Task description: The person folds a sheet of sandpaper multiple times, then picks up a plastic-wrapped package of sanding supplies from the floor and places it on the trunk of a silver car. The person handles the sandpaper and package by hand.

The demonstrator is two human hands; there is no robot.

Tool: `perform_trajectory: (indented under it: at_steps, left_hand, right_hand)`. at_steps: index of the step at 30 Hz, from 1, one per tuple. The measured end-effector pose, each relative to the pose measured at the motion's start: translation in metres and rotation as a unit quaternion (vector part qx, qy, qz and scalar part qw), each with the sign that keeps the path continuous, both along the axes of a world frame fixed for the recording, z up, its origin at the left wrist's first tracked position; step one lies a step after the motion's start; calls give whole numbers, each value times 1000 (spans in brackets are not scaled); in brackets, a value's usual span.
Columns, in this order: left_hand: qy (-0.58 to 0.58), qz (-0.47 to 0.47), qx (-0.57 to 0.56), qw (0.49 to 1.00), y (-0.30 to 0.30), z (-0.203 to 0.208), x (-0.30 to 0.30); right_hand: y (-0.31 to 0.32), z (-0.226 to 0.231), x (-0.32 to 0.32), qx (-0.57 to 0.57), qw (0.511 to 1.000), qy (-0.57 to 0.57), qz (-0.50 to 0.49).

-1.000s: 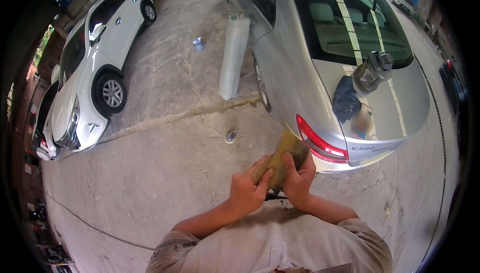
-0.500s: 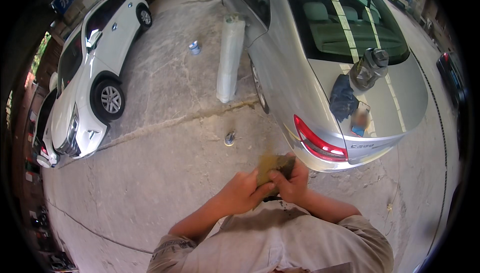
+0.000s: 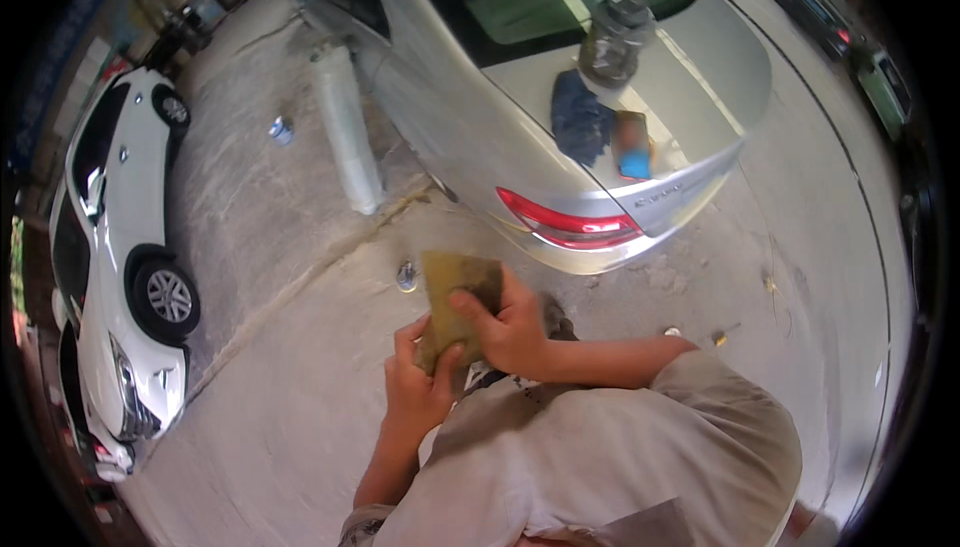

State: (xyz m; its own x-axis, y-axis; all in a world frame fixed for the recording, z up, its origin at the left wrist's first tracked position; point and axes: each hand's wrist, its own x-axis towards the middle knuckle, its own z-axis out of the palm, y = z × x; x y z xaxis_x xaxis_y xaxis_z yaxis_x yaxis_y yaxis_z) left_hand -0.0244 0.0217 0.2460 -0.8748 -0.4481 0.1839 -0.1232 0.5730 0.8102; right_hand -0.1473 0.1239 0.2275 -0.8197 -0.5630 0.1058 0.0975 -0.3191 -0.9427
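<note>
A yellow-brown sheet with dark smudges, flat and stiff-looking, is held up in front of my body; its exact kind cannot be made out. My left hand grips its lower edge, with the thumb on the near face. At its right side my right hand pinches it, thumb across the front and fingers behind. Just beyond the sheet stands a small tin on the concrete floor. The rear bumper and red tail light of a silver car lie ahead and to the right of my hands.
On the car's boot lid rest a dark grey bottle, a dark blue cloth and a phone. A long whitish wrapped roll leans near the car's side. A blue-and-white can and a white car are left.
The view has turned, so the cars sit further left and tilted. The sheet now stands more upright, and my left hand has shifted down to its lower edge.
</note>
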Motion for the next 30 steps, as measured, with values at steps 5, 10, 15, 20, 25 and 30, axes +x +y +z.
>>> perform_trajectory:
  at_steps: [5,10,15,20,25,30]
  left_hand:
    - [-52,-80,2,995,-5,15,-1]
    - [-93,-88,119,985,-3,24,0]
    - [-111,-211,161,958,-22,-2,2]
    - [-24,-65,293,953,4,-2,-10]
    - [-30,-47,287,956,1,-7,-18]
    - [-96,-74,123,985,-14,7,-25]
  right_hand:
    - [9,-1,1,3,998,52,43]
    - [16,-9,0,31,988,120,97]
    - [18,2,-19,139,946,192,219]
    - [16,0,-20,76,984,159,6]
    - [2,-8,-24,80,974,196,-82]
    - [7,-8,-26,106,951,290,-6]
